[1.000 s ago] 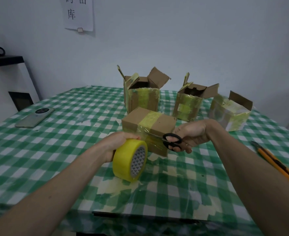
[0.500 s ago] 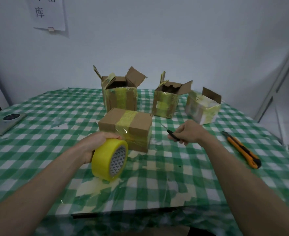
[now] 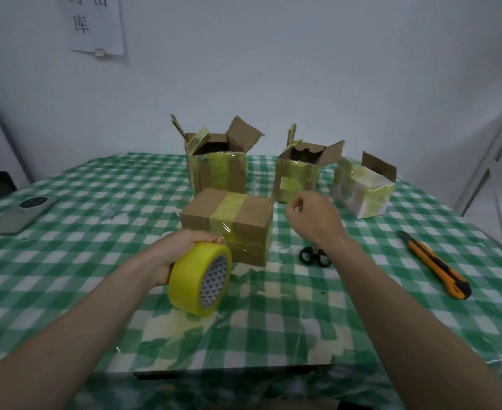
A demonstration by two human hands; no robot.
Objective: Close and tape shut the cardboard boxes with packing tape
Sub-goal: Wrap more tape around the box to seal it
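1. The scissors (image 3: 315, 256) are down on the counter (image 3: 66, 261) now, by the right wrist; half a second ago they were in the right hand (image 3: 312, 218).
2. That right hand has lifted clear beside the closed box (image 3: 227, 223); its grip is loosely curled and holds nothing that can be seen.
3. The left hand (image 3: 173, 255) keeps its grip wrapped round the yellow tape roll (image 3: 201, 281), resting on the counter just in front of the closed box.
4. A clear strip of tape runs over that box's top and down its front, so the cut looks finished and this box reads as sealed.
5. Behind it, 2 open boxes (image 3: 217, 170) wait with flaps up; a third box (image 3: 362, 190) stands to the right, 1 flap raised. An orange utility knife (image 3: 434, 264) lies well apart, to the right.
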